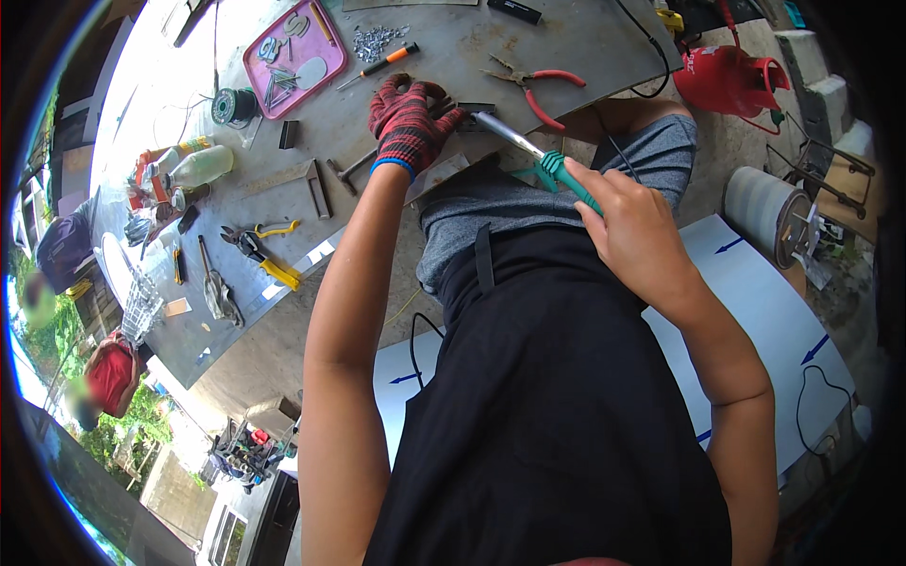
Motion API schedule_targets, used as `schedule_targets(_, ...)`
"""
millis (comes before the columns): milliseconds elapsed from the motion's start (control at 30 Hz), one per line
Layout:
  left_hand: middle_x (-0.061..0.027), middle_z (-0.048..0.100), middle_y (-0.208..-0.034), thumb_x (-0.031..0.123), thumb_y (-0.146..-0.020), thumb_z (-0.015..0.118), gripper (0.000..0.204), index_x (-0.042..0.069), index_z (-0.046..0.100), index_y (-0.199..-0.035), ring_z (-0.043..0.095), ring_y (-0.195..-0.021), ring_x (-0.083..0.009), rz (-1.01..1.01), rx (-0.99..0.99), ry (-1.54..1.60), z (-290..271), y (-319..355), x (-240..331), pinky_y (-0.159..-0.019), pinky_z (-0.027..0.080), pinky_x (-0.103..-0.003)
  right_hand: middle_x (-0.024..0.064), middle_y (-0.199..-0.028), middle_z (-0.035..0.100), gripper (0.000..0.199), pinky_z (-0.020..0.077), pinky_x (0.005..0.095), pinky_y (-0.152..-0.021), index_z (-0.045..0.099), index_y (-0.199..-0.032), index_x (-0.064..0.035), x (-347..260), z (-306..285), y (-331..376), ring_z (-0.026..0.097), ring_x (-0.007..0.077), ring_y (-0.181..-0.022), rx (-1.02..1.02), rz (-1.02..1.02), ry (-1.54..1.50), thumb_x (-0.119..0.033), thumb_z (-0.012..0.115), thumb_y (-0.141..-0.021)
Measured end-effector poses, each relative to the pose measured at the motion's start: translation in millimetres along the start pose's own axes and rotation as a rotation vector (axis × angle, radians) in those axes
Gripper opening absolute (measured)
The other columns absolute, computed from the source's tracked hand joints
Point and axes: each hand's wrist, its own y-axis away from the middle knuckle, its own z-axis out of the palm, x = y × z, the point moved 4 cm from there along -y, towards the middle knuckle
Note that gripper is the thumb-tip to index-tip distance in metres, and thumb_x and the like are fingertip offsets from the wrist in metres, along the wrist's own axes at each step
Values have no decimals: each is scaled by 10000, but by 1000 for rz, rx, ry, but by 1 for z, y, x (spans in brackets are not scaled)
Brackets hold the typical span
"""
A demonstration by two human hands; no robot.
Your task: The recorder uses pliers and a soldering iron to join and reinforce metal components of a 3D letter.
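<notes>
My right hand (618,209) is bare and wraps around the green handle of a soldering iron (510,134). Its silver barrel points up and left toward my left hand (408,118), which wears a red and black knit glove. Those gloved fingers are closed on a small dark metal piece (475,108) at the table's near edge, and the barrel's end lies against or very close to it. Pliers with red handles (536,87) lie open just beyond. Behind the glove rests an orange and black screwdriver (382,64). A small hammer (347,174) lies beside my left wrist.
On the metal table (434,33) are a pink tray (253,68) of small parts, screws (377,40), a wire spool (233,106), a glass bottle (203,165) and yellow-handled snips (260,253). A red gas cylinder (722,80) stands right. Two people are at far left.
</notes>
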Motion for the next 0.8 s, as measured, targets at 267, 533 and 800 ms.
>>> schedule_targets(267, -229, 517, -1516, 590, -844, 816, 564, 196, 742, -1241, 440, -1430, -434, 18, 15, -11, 1, -3, -1, -1199, 335, -532, 153, -904, 663, 445, 592, 458, -697, 628, -1435, -43, -6, -1, 5, 723, 337, -750, 5, 0, 95, -124, 679, -1000)
schedule_targets(533, -227, 512, -1514, 590, -841, 816, 562, 210, 739, -1247, 427, -1435, -439, 56, -13, -12, 0, -2, 0, -1199, 326, -543, 150, -891, 655, 441, 590, 456, -693, 632, -1429, -39, -4, 1, 4, 718, 337, -738, 15, -7, 71, -126, 682, -1000)
schedule_targets(800, -221, 502, -1525, 593, -843, 811, 558, 223, 737, -1254, 415, -1443, -442, 17, -31, -26, 2, -1, -1, -1194, 330, -551, 158, -923, 672, 471, 575, 473, -733, 621, -1437, -38, 4, 3, 1, 713, 363, -797, -23, 12, -27, -103, 707, -979)
